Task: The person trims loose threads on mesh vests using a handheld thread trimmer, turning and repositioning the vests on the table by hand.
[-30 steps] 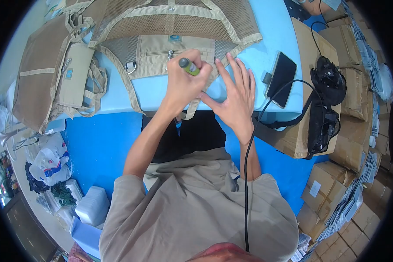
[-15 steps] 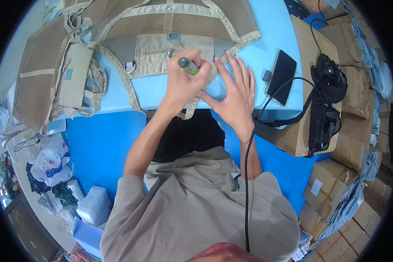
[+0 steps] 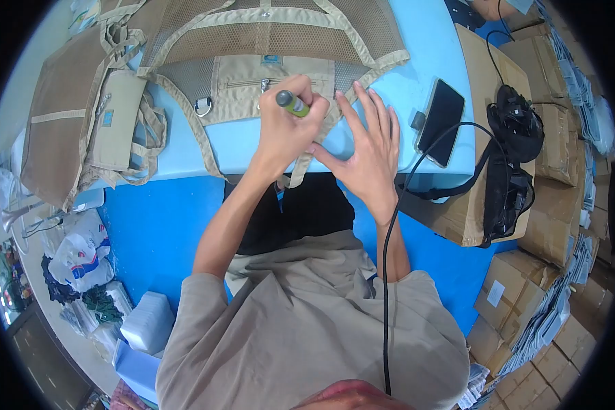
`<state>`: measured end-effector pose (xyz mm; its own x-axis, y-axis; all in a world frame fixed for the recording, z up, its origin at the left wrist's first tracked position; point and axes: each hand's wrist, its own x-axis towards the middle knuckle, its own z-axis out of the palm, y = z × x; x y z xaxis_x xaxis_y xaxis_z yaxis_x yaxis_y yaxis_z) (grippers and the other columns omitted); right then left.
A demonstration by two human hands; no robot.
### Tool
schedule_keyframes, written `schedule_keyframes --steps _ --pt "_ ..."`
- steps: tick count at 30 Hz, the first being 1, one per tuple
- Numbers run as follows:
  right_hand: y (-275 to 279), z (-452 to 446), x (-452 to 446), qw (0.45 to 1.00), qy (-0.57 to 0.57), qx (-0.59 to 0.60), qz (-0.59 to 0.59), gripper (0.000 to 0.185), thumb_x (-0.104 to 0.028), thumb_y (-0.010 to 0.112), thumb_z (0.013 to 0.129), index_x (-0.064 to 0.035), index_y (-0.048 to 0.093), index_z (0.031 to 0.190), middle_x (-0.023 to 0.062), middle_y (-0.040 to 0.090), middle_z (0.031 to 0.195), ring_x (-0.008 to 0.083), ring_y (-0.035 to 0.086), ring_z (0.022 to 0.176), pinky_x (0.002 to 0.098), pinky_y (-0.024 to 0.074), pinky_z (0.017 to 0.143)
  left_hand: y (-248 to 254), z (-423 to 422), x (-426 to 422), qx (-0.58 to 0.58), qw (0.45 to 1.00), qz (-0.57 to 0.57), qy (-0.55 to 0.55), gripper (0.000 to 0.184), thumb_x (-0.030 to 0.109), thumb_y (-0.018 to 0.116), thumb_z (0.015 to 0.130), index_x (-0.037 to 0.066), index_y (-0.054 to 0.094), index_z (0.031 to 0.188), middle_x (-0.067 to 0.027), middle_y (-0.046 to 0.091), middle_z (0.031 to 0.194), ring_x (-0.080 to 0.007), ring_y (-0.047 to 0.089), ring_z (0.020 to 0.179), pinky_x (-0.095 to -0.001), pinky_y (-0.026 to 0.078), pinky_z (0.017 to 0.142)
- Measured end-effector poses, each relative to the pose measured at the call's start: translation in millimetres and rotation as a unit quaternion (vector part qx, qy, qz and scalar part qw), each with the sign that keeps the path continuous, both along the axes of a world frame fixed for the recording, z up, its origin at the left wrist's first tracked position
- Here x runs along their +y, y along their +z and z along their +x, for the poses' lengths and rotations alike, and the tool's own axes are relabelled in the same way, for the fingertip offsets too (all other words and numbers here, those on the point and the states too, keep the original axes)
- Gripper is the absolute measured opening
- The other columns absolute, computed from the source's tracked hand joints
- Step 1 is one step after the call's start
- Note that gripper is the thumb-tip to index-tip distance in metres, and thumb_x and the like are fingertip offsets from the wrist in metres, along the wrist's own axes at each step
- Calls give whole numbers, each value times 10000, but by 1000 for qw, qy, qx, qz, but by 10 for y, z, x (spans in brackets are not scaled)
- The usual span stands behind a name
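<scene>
My left hand is closed around a green marker pen with a dark grey end pointing up at me; its tip is hidden beneath the hand. Under that hand lies a beige mesh bag with fabric trim, a zipped pocket and a metal D-ring. My right hand rests palm down, fingers spread, over the bag's right trim and the light blue table. Its thumb reaches close to my left hand. A loose strap end hangs over the table's front edge.
At the left lies another beige mesh bag. A phone lies on the right of the table, with a black cable crossing my right forearm. Black gear sits on a cardboard box; stacked cartons line the right side.
My left hand and the marker pen have shifted very slightly to the left. My right hand and the bag stay almost where they were.
</scene>
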<state>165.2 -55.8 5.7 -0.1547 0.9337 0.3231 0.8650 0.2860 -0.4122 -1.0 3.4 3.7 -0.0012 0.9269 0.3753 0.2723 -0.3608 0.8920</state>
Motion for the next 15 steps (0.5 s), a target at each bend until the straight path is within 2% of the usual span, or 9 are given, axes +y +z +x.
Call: schedule_keyframes --steps 4,6,7,9,10,13,15 --pt "-23 22 -15 1000 -3 -10 1 955 -683 839 802 -115 624 1539 155 437 1700 373 380 1581 606 225 1298 -21 73 -55 -50 997 -2 -61 293 -58 689 841 20 441 707 -15 486 668 -84 465 635 -295 379 567" --pt "-18 12 -6 1000 3 -14 6 958 -685 838 801 -114 623 1540 155 439 1699 372 380 1580 606 225 1298 19 64 -33 -41 999 2 -8 255 -40 703 793 -10 460 719 -63 487 641 -140 467 602 -341 377 556" --pt "-5 4 -8 1000 1 -8 4 958 -687 837 803 -114 623 1540 154 441 1698 370 380 1579 604 223 1299 5 42 -26 -40 999 3 -6 255 -40 703 793 -10 460 719 -63 487 641 -140 467 602 -341 377 556" --pt "7 -4 -2 1000 -6 0 1 958 -690 836 804 -114 623 1540 154 442 1697 368 380 1579 603 220 1300 -42 -5 -21 -81 996 -4 44 270 -44 690 812 4 449 701 -37 501 649 -119 460 607 -326 371 556" --pt "9 -5 -5 1000 -4 3 2 956 -691 835 805 -114 625 1537 153 443 1696 368 380 1579 603 219 1301 -49 -19 -43 -111 993 13 41 294 -54 690 862 17 461 693 -20 529 672 -100 470 608 -307 374 557" --pt "-14 12 -13 1000 -3 6 1 954 -698 832 807 -114 629 1533 153 447 1694 368 380 1579 604 218 1300 31 -13 -126 -174 982 44 56 313 -65 685 907 24 473 694 -15 551 695 -80 486 613 -284 376 560" --pt "-24 12 -11 1000 0 8 -1 955 -703 830 807 -114 630 1532 152 448 1692 368 381 1579 605 218 1299 -35 -58 -131 -157 984 62 60 314 -67 684 934 22 485 708 -28 569 716 -70 507 623 -267 384 567"
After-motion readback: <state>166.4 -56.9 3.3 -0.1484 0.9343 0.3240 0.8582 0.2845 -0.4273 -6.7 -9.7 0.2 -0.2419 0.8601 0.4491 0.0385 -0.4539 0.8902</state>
